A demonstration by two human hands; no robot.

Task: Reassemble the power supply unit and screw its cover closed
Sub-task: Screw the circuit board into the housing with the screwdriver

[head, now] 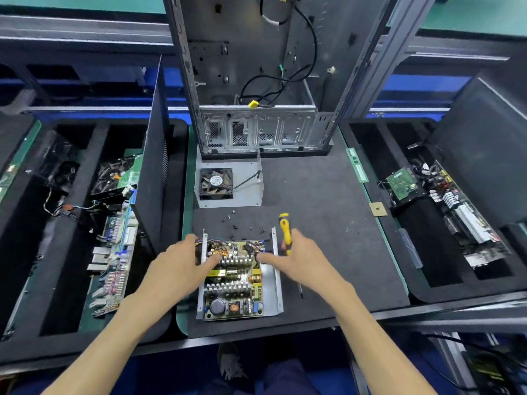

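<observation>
While the circuit board [233,277] sits bare in its metal tray [271,292] near me at the centre of the mat, I have both hands on its far end. My left hand [182,263] reaches in from the left with fingers spread, the tips touching the components by the left wall. My right hand [293,258] comes from the right, forefinger stretched onto the board; whether the other fingers grip the yellow screwdriver [285,232] beside it, I cannot tell. I judge the step to be seating the board, so I would press evenly on both sides and tuck the wire bundle [219,240] inside the walls before closing. The cover with its fan [216,183] lies just beyond, and the loose screws [233,220] lie between the two, easily scattered.
</observation>
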